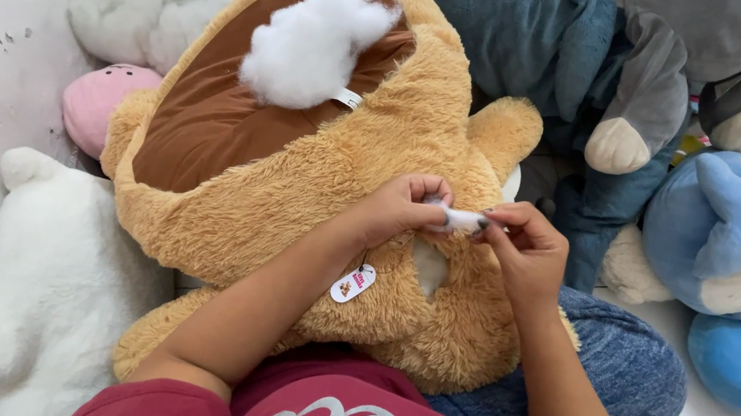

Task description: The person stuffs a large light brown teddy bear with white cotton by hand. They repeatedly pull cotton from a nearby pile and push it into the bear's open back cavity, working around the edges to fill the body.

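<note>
Tan plush toy, seam open, stuffing under way.

Item: large tan plush toy (315, 178) lying across the person's lap, brown panel up. Left hand (401, 208) and right hand (525, 251) meet at an opening in its body; both are closed in a pinch on a small white tuft of filling (462, 219), held at the mouth of the gap. A pale gap (429, 267) shows just below, not yet closed. A loose wad of white filling (314, 41) rests on the brown panel, unused. A paper tag (353, 284) hangs by the left wrist. Judged: body mostly plump, filling part-done, closing of the seam left. Surrounding stock: white plush (57, 285), blue plush (525, 22), grey plush (701, 63).
</note>
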